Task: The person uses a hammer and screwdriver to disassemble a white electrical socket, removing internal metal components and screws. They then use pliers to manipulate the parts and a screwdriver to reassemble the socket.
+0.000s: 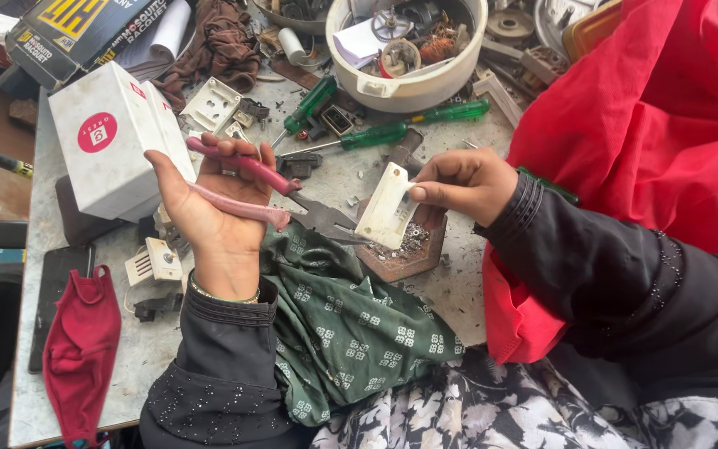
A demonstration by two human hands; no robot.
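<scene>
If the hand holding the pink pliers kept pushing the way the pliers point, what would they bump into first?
Probably the white plastic piece held in the right hand. The left hand aims the pliers rightward, and their tips lie just beside its lower edge, though depth is hard to judge.

Two green-handled screwdrivers (413, 125) upper centre, one pink-handled pliers (276, 195) mid-frame, one white plastic part (386, 208) centre, one white bowl (409, 87) top, one white box (110, 141) upper left, one red mask (81, 349) lower left.
</scene>
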